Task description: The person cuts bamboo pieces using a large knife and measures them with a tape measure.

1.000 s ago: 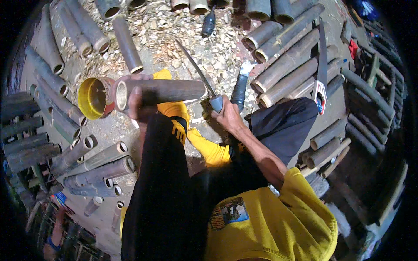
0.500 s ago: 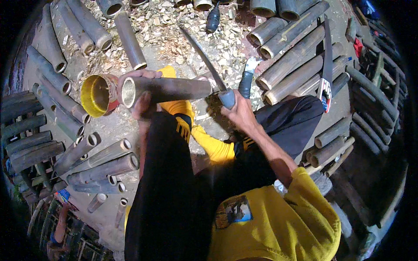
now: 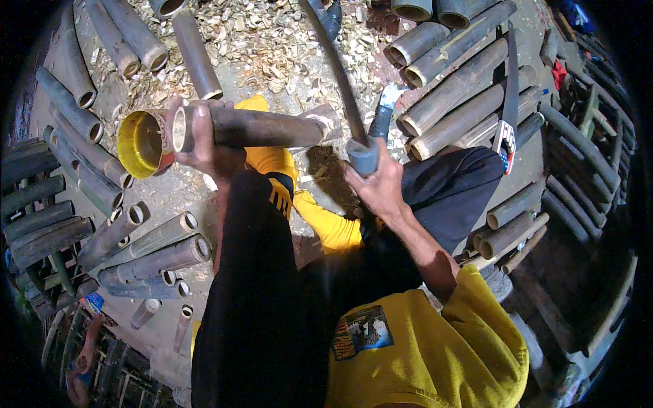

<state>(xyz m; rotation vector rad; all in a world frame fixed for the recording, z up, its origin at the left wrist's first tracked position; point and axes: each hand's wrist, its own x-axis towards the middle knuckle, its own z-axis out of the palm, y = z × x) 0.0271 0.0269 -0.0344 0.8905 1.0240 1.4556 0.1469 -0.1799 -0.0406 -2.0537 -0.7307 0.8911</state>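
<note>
A short dark bamboo tube (image 3: 269,129) lies crosswise in front of my knees, its pale cut end facing left. Around its left end is closed my left hand (image 3: 206,148), thumb over the top. The tube's right end rests by a block-like piece on the ground. My right hand (image 3: 378,178) is wrapped round the grey handle of a machete (image 3: 337,71), whose long dark blade points up and away, right of the tube and apart from it. A yellow-lined bucket (image 3: 123,153) stands just left of my left hand.
Wood chips (image 3: 262,51) cover the ground ahead. Bamboo tubes lie on both sides, with a row (image 3: 462,109) at right. A saw (image 3: 510,102) leans over that row. A knife with a dark wrapped handle (image 3: 381,124) is near my right knee. My yellow-socked foot (image 3: 333,228) is below the tube.
The machete has swung more upright, away from the tube's right end. The tube has moved slightly left, and my left hand has shifted its grip, thumb now over the top.
</note>
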